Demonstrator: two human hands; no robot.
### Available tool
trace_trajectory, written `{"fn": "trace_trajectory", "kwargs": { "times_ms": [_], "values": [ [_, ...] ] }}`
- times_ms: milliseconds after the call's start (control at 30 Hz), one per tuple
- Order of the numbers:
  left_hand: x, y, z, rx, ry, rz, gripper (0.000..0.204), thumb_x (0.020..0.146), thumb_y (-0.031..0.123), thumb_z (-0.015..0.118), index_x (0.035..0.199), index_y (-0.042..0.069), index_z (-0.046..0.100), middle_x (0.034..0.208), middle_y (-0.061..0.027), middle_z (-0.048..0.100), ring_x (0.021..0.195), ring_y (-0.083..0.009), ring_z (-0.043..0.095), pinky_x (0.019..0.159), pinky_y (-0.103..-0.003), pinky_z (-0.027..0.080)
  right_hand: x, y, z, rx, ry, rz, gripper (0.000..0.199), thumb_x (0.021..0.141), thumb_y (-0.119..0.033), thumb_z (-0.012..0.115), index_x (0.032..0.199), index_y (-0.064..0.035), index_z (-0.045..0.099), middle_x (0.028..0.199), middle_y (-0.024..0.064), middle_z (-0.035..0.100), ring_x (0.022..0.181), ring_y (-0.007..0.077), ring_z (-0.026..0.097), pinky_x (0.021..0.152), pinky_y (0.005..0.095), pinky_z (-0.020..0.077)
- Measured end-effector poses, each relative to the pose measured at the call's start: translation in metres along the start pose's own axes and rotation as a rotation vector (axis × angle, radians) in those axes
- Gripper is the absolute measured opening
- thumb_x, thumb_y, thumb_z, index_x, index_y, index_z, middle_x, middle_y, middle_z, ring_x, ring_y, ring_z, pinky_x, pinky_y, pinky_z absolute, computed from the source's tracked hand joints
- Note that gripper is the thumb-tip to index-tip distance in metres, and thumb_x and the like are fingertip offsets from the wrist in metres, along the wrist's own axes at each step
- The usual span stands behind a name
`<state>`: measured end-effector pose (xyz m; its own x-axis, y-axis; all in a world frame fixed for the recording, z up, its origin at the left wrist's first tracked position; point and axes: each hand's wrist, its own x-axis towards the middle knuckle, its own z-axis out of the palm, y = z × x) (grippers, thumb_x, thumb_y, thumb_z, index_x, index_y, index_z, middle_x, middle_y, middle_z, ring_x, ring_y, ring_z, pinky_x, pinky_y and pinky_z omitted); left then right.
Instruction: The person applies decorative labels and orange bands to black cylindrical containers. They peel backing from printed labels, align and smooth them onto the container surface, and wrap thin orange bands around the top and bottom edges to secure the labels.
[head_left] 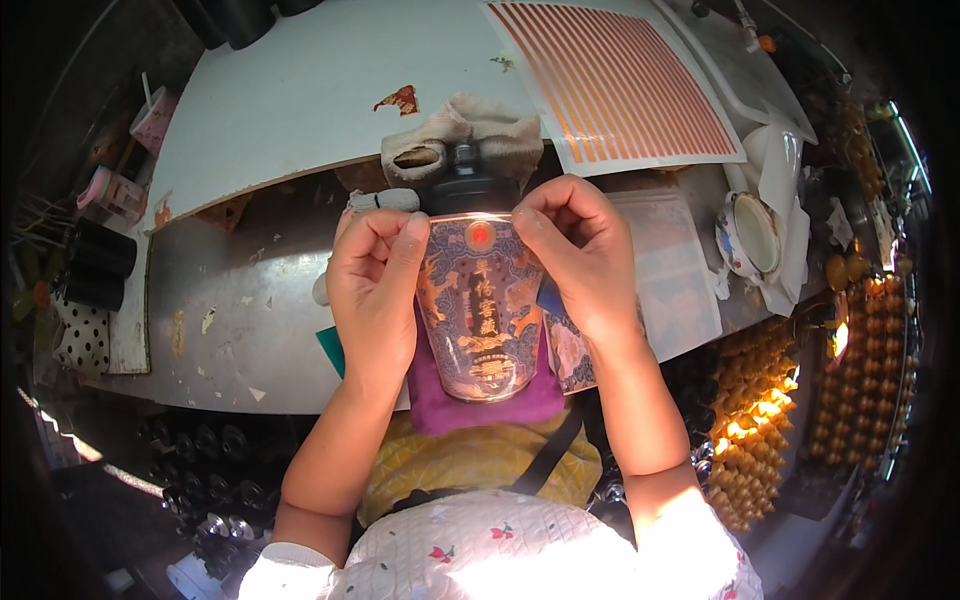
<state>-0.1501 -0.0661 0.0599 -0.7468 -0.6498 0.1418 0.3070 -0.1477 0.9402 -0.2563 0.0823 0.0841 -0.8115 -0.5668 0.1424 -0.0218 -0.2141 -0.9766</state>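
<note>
A dark patterned label [485, 300], wide at the top and narrowing to a rounded bottom, hangs between my hands. Gold figures and a red round emblem decorate it, and its surface looks like thin glossy film. My left hand [375, 285] pinches its upper left corner between thumb and fingers. The upper right corner is pinched the same way by my right hand [585, 265]. Below and behind the label lies a purple cloth [435, 395] at the table's near edge. Just beyond the label's top edge stands a black bottle-like object [470, 188], partly hidden.
A greyish-white cloth [500, 130] lies behind the black object. Farther back, a sheet of orange strips [620, 80] rests on the white board [300, 90]. At right sits an enamel bowl [752, 235]; at left, black cylinders [100, 260]. Dark and gold bottles [750, 440] crowd below the table.
</note>
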Motion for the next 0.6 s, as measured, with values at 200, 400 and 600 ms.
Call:
{"fn": "trace_trajectory", "kwargs": {
  "times_ms": [200, 400, 600],
  "values": [
    [0.0054, -0.0003, 0.0019, -0.017, 0.005, -0.013, 0.011, 0.097, 0.011, 0.069, 0.092, 0.003, 0.064, 0.086, 0.0048, 0.05, 0.073, -0.0009, 0.049, 0.069, -0.018, 0.038, 0.0034, 0.0007, 0.0026, 0.03, 0.039, 0.031, 0.006, 0.095, -0.006, 0.068, 0.095, -0.0021, 0.064, 0.082, -0.0027, 0.062, 0.072, 0.0017, 0.057, 0.063, 0.0192, 0.0481],
    [0.0081, -0.0021, 0.0016, -0.061, 0.018, -0.06, 0.011, 0.097, 0.011, 0.07, 0.093, 0.003, 0.064, 0.089, 0.0048, 0.053, 0.074, -0.0008, 0.049, 0.069, -0.017, 0.039, 0.0068, -0.0002, 0.0032, 0.025, 0.046, 0.047, 0.007, 0.095, -0.007, 0.069, 0.095, -0.0009, 0.065, 0.081, -0.0018, 0.064, 0.07, 0.0022, 0.058, 0.061, 0.019, 0.0476],
    [0.0093, -0.0048, -0.001, -0.095, 0.017, -0.119, 0.012, 0.096, 0.012, 0.072, 0.094, 0.004, 0.063, 0.088, 0.0052, 0.054, 0.076, -0.0009, 0.049, 0.07, -0.018, 0.039, 0.0079, -0.0026, 0.0015, 0.031, 0.039, 0.08, 0.009, 0.094, -0.007, 0.07, 0.095, -0.0001, 0.065, 0.079, -0.0017, 0.065, 0.067, 0.0026, 0.058, 0.061, 0.0188, 0.0467]
  ]
}}
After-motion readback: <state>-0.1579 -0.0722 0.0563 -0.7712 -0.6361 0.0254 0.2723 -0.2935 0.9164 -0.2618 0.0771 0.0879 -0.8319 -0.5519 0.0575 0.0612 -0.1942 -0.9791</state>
